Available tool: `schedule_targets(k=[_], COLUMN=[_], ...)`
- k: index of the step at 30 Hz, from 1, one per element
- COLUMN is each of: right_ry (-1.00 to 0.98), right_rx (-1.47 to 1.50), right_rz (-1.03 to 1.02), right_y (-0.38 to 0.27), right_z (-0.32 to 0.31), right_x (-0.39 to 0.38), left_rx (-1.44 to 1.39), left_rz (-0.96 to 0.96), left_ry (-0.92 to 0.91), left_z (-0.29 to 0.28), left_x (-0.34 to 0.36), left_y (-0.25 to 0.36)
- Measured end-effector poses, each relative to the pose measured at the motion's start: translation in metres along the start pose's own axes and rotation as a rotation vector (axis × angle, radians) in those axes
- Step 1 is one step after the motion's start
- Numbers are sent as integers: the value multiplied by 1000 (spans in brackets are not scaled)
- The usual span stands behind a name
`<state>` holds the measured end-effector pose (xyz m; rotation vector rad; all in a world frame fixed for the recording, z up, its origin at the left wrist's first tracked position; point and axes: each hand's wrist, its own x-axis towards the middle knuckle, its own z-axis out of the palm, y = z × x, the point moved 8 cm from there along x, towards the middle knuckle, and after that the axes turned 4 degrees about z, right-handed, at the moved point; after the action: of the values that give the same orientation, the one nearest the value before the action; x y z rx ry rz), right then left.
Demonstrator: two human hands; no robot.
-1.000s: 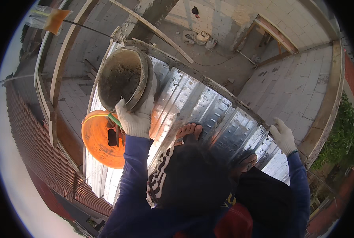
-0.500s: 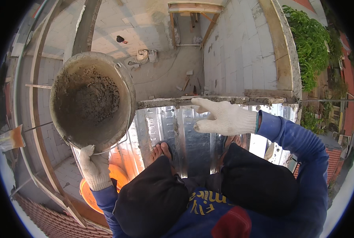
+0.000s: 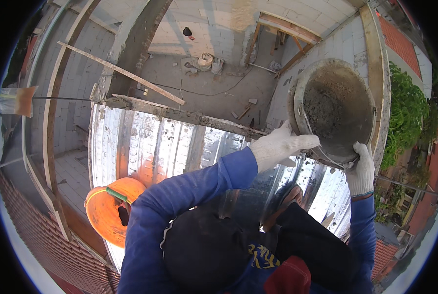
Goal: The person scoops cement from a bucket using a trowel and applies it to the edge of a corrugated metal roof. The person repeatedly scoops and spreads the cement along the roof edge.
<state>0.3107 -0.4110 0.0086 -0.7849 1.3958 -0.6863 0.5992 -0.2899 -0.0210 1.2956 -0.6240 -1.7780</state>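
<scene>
A round, cement-caked bucket (image 3: 363, 110) is tilted so that its mouth faces me, at the right. Wet grey mortar (image 3: 322, 110) lies inside it. My right hand (image 3: 361, 171), in a white knitted glove, grips the bucket's near rim beside its thin wire handle. My left hand (image 3: 282, 147), gloved the same way, is against the bucket's left side. Its thumb points along the near rim, and the other fingers are partly hidden by the bucket.
I squat on shiny ribbed metal decking (image 3: 175, 142) edged by a rough concrete beam (image 3: 189, 117). An orange bucket (image 3: 99, 215) with a green grip stands at the left. A thin wooden strip (image 3: 126, 73) crosses the gap. Far below are a floor (image 3: 170, 78) and sacks (image 3: 206, 61).
The mortar bucket has gone from my left side to my right. Then only my left hand held it; now both hands are on it. My view has turned, showing more of the orange bucket.
</scene>
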Motion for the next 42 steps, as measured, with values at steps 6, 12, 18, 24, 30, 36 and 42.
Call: schedule_targets(k=[6,12,18,24,30,36,42], right_ry=[90,81,-36,73,-394,-487,-338], right_rx=[-466,-1127,-916,-1446,-1603,-1777,-1668], right_rz=[-202,-317,-424,-1045,-676,-395,-308], right_y=[-91,-105,-161,-178,1,78,68], right_z=[-66,-5,186,340,288,135,56], right_x=[37,153,245,178,102,94,81], left_rx=[876,1273,1283,1234,1236,1250,1289], left_rz=[178,-201,-230,-148,-110,-75,-114], left_ry=[614,1123,1114,1150,1183,1194,1176], left_z=[-154,-269,-261,-260,-256,-251,-260], left_x=[-59,-111,-101,-110,-112,-112,-110], left_y=[-32,-115,-114,-113,-110,-107,-119])
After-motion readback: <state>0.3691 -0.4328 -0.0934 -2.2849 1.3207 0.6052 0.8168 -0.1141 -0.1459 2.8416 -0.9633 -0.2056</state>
